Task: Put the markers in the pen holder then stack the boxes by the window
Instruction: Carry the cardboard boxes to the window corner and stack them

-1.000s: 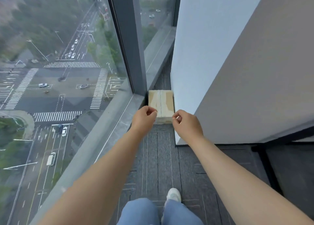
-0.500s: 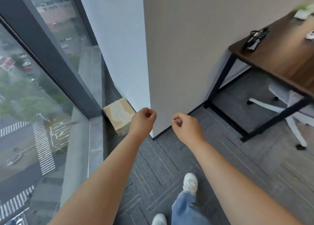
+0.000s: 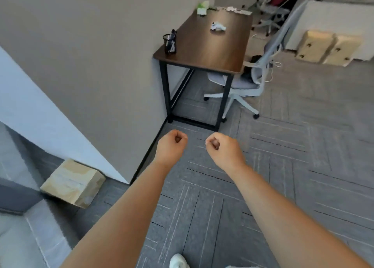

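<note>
1. Cardboard box (image 3: 72, 183) is seen on the floor (image 3: 283, 186), beside the window sill (image 3: 18, 237); taped, judged light and stiff.
2. Two far boxes (image 3: 314, 45) are seen across the room; opposite sides are best clasped.
3. Left grip (image 3: 171, 146) and right grip (image 3: 221, 149) are curled into fists, holding nothing.

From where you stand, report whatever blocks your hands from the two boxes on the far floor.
Nothing visible blocks the left hand or right hand: open carpet runs to the two boxes. The office chair juts from the desk just left of that line, so its base is the one thing to skirt.
</note>
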`<action>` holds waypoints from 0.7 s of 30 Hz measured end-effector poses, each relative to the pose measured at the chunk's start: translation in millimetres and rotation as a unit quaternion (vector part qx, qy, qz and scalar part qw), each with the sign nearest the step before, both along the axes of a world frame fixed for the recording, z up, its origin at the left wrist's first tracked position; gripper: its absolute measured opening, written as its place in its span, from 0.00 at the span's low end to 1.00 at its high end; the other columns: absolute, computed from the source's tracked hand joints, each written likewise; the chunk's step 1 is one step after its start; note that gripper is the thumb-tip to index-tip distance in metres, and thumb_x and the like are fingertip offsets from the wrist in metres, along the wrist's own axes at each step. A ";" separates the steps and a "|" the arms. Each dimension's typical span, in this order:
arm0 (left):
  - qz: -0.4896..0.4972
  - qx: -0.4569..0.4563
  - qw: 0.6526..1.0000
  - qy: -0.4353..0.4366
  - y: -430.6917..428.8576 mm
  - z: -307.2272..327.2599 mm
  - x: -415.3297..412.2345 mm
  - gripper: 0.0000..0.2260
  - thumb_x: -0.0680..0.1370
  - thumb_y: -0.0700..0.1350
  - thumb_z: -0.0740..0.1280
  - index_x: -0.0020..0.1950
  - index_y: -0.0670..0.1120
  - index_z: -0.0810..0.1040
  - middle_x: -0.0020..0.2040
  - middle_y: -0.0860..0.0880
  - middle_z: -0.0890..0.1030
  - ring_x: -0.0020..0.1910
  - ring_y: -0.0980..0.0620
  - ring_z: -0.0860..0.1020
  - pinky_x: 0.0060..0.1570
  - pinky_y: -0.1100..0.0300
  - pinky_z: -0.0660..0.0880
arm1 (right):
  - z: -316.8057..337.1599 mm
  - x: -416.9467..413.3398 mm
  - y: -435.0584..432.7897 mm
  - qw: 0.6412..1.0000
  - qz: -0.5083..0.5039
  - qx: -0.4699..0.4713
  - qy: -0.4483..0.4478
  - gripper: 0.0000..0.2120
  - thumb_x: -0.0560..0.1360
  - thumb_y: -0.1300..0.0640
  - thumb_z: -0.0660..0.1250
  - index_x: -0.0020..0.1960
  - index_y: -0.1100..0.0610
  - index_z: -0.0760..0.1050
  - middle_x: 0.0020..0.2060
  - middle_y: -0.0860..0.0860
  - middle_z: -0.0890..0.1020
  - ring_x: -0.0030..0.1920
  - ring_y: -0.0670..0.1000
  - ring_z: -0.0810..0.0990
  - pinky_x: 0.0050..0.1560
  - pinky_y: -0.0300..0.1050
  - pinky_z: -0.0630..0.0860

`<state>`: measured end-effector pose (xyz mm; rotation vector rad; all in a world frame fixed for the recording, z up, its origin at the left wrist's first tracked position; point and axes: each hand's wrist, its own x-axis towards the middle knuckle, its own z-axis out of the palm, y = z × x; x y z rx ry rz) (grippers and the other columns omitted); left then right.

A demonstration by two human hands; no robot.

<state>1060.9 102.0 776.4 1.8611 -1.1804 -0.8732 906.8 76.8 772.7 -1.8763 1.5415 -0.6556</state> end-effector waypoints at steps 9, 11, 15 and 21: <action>-0.184 -0.003 0.983 -0.022 -15.9 15.5 -235.2 0.04 0.77 0.41 0.62 0.45 0.46 0.76 0.34 0.54 0.74 0.35 0.54 0.72 0.32 0.66 0.67 | 6.7 -231.4 42.1 0.984 -0.176 -0.003 -0.008 0.06 0.75 0.58 0.64 0.41 0.50 0.74 0.28 0.42 0.73 0.29 0.42 0.71 0.32 0.39 0.67; -0.224 -0.006 0.974 -0.019 -7.9 17.3 -294.3 0.03 0.77 0.42 0.62 0.45 0.46 0.75 0.34 0.54 0.74 0.37 0.53 0.72 0.32 0.66 0.68 | 8.0 -286.6 59.8 0.977 -0.213 -0.002 -0.002 0.04 0.76 0.58 0.64 0.44 0.53 0.76 0.29 0.43 0.73 0.29 0.44 0.71 0.31 0.39 0.67; -0.292 -0.008 0.956 -0.023 12.8 16.6 -407.4 0.03 0.78 0.43 0.63 0.44 0.47 0.74 0.34 0.55 0.74 0.39 0.51 0.73 0.35 0.62 0.69 | 7.4 -391.6 99.4 0.959 -0.282 -0.007 0.005 0.04 0.75 0.58 0.65 0.46 0.56 0.79 0.28 0.44 0.73 0.34 0.51 0.74 0.33 0.41 0.65; -0.388 -0.005 0.922 -0.008 45.5 12.7 -553.8 0.04 0.78 0.42 0.63 0.43 0.47 0.74 0.33 0.54 0.73 0.33 0.56 0.70 0.33 0.66 0.67 | 5.4 -524.1 156.4 0.929 -0.371 0.000 0.010 0.05 0.76 0.57 0.64 0.46 0.56 0.78 0.27 0.43 0.73 0.31 0.49 0.73 0.31 0.38 0.65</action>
